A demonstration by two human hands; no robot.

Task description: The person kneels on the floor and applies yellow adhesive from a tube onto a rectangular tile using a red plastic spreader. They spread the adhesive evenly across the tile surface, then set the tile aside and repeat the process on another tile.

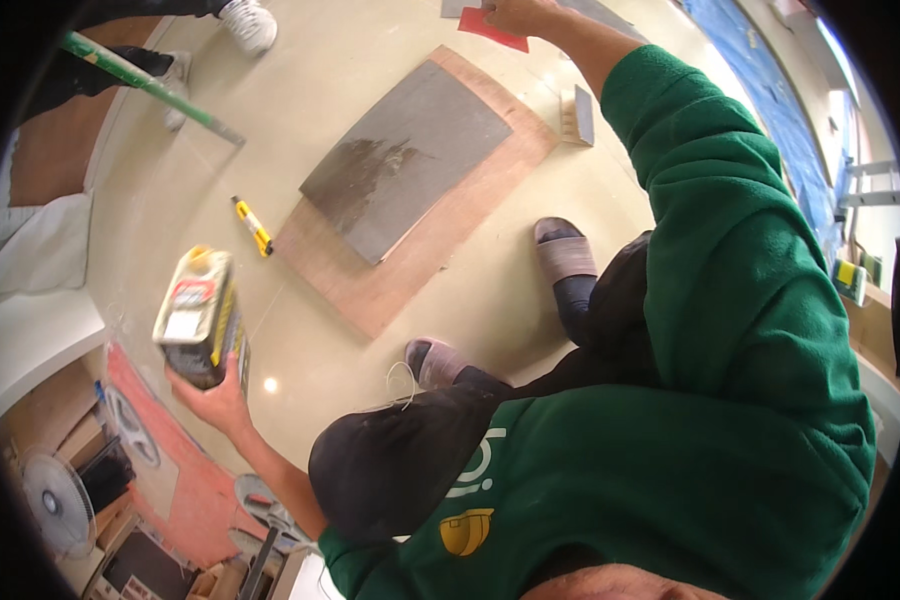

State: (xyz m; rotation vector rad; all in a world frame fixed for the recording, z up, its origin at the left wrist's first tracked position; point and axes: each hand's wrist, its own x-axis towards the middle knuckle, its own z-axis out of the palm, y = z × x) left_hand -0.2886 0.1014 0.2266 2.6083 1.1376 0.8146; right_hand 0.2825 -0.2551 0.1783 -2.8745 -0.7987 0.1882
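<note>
My left hand (215, 400) is closed around a rectangular metal can (205, 315) with a yellow cap, tilted and lifted off the floor at the left. At the top edge my right hand (520, 14) reaches far out, its fingers closed on a red flat piece (494, 32); its exact kind is unclear. Between the two arms a grey sheet (440, 120) rests on a plywood board (355, 285). A dark, wet-looking patch (365, 172) spreads over the sheet's left part. Near the can, a yellow utility knife (253, 226) lies on the floor.
Another person's legs in white shoes (249, 25) stand at the upper left, near a green pole (155, 88). A small block-like tool (576, 116) stands right of the board. Blue sheeting (760, 95) runs along the right. A fan (58, 500) and pink board (185, 455) are lower left.
</note>
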